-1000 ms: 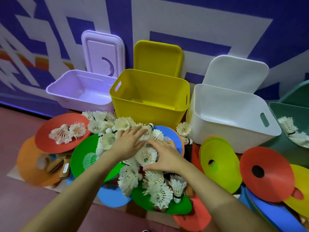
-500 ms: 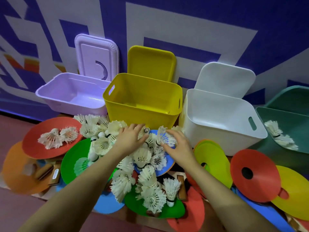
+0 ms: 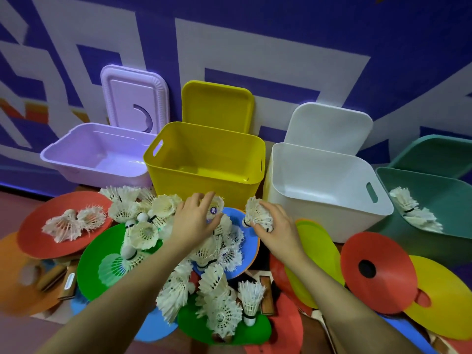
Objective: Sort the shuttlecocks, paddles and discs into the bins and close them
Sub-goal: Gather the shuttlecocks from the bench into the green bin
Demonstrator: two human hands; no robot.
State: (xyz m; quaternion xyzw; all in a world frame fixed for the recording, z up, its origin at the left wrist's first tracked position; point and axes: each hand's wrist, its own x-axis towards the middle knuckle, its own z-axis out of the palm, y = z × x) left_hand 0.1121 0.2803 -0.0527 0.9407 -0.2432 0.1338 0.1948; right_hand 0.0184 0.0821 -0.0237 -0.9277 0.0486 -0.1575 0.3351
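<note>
Head view, looking down at a heap on the floor before a purple-and-white patterned wall. Four open bins stand in a row against it: lilac bin point(image 3: 97, 159), yellow bin point(image 3: 204, 162), white bin point(image 3: 324, 190), green bin point(image 3: 434, 200), each with its lid propped upright behind. The green bin already holds a few shuttlecocks point(image 3: 413, 213); the other three show bare bottoms. In front lies a jumble of flat discs, red, green, blue, orange, yellow, with loose white shuttlecocks point(image 3: 214, 297) scattered over them. Left hand point(image 3: 194, 223) sits on the pile over the blue disc point(image 3: 237, 251), fingers curled round a shuttlecock point(image 3: 215, 206) whose cork end bears a purple sticker. Right hand point(image 3: 275, 228), just beside it, pinches a small bunch of shuttlecocks point(image 3: 256, 213) in curled fingers, raised a little above the blue disc, close to the front wall of the yellow bin. Two more shuttlecocks rest on a red disc point(image 3: 35, 233) at far left. Wooden paddle handles point(image 3: 66, 279) poke out from under the green disc point(image 3: 99, 254); another handle point(image 3: 265, 295) shows lower centre, half buried.
</note>
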